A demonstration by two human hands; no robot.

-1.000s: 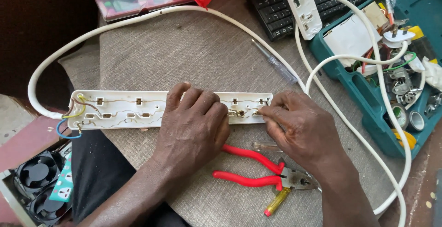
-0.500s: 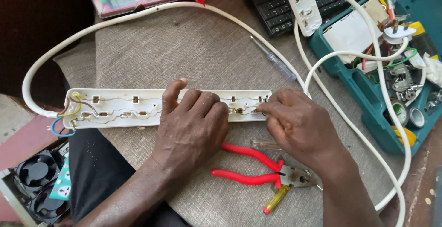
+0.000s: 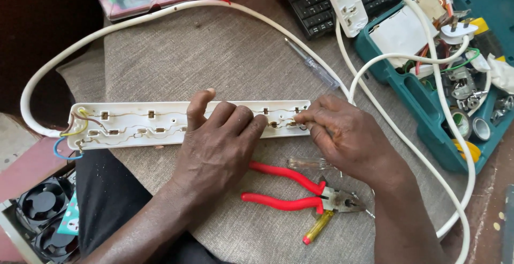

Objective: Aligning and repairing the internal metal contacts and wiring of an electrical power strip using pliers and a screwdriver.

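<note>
On the cloth-covered worktop point(image 3: 176, 66) lies the opened power strip point(image 3: 134, 126), cover off, its metal strips and coloured wires bared. The left hand point(image 3: 217, 141) presses flat on its middle, fingers spread; the right hand point(image 3: 348, 138) pinches together at the strip's far end, seemingly on a small contact. Red pliers point(image 3: 292, 189) wait nearby. The teal toolbox point(image 3: 423, 119) holds plugs, wires and fittings.

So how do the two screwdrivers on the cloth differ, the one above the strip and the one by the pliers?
The clear-handled screwdriver lies whole in view above the opened white power strip, alone on the grey cloth. The yellow-handled screwdriver is partly hidden beneath the red-handled pliers, below the strip. Both lie slanted, untouched by either hand.
</note>
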